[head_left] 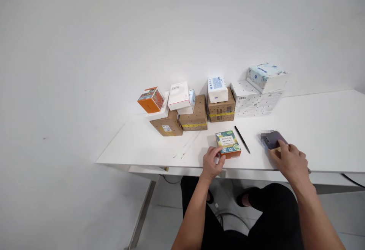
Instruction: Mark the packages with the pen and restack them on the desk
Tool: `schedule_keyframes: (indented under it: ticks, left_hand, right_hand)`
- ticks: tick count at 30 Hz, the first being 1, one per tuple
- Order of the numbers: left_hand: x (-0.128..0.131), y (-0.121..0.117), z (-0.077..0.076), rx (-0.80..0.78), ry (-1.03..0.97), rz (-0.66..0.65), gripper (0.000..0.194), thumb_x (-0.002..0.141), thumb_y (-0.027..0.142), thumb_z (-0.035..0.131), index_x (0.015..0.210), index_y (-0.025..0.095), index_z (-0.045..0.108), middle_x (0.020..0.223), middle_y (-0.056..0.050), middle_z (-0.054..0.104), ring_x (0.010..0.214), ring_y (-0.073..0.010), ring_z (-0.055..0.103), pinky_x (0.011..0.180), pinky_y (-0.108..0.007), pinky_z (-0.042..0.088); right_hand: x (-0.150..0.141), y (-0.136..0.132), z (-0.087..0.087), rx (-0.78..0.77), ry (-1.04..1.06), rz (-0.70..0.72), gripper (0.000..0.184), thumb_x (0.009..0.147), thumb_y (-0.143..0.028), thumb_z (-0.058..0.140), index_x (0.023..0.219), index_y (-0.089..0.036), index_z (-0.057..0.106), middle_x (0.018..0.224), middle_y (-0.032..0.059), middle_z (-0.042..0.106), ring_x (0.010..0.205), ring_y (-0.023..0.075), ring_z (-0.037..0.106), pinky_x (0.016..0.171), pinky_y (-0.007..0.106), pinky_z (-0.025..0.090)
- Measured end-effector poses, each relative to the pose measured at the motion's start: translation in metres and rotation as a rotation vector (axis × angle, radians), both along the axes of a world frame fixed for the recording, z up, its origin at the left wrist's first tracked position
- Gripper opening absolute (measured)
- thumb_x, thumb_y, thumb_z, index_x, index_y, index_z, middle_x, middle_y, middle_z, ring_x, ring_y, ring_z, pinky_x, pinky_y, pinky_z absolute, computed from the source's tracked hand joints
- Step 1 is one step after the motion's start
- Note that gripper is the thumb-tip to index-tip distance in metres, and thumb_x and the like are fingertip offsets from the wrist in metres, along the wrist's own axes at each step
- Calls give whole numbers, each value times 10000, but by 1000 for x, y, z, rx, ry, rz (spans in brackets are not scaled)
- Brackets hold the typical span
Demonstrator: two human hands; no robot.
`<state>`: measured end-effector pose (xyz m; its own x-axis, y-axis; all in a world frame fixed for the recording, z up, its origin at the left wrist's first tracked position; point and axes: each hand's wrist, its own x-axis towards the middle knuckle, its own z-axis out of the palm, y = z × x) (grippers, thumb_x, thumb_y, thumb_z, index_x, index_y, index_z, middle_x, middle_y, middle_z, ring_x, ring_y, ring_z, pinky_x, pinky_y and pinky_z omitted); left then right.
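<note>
My left hand [212, 163] is at the near left corner of a small green, blue and orange box [228, 144] lying on the white table. Its index finger and thumb rest against that corner, closed on it. Over to the right, my right hand [290, 160] grips a dark purple phone [272, 139] between thumb and fingers, just above or on the tabletop; which one I cannot tell. A black pen [242, 139] lies slanted between the box and the phone.
Along the wall stand brown cartons [194, 122] and a white dotted carton [253, 99]. On them sit an orange box [151, 100], a white box [179, 94] and tissue packs [218, 88]. The white table's front edge [176, 168] runs near my legs. Cables lie on the floor.
</note>
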<state>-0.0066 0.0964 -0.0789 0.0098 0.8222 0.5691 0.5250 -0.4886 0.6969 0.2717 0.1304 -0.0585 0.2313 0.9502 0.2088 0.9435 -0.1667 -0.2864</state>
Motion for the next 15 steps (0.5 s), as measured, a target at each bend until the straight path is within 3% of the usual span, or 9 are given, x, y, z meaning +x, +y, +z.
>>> schedule_keyframes:
  ticks: [3,6,9,11,15]
  left_hand:
    - [-1,0,2,20,-7,-8,333,833,299,563,1154,215,586,1015,-82,541,863,-168,578,738,-320,540]
    - [-2,1,3,34,-15,-25,351,835,297,553,1175,217,585,1053,-95,525,970,-207,563,818,-375,530]
    - [-4,2,2,52,-67,-72,350,856,286,519,1191,216,592,1096,-107,537,1013,-220,563,838,-387,528]
    - [-6,2,2,44,-97,-108,356,874,275,493,1212,218,590,1133,-113,551,1037,-225,569,844,-383,529]
    - [-9,0,0,-35,-186,-131,366,905,266,454,1251,221,564,1179,-112,590,1043,-224,596,861,-381,526]
  right_hand:
    - [6,8,-6,-62,-16,4,524,820,-415,468,1256,-148,579,1228,219,551,1100,419,501,835,542,443]
    - [-5,4,-3,19,-8,32,529,829,-491,468,1214,-153,601,1277,222,510,1172,434,444,874,568,418]
    - [-44,-13,7,174,59,278,595,850,-512,475,1320,-148,503,1286,227,487,1182,381,467,902,520,430]
    - [-80,-26,13,168,138,437,658,857,-514,499,1414,-185,383,1304,212,468,1141,330,514,859,438,476]
    - [-138,-37,20,201,51,442,622,864,-489,522,1386,-170,412,1291,248,419,1090,349,516,818,444,475]
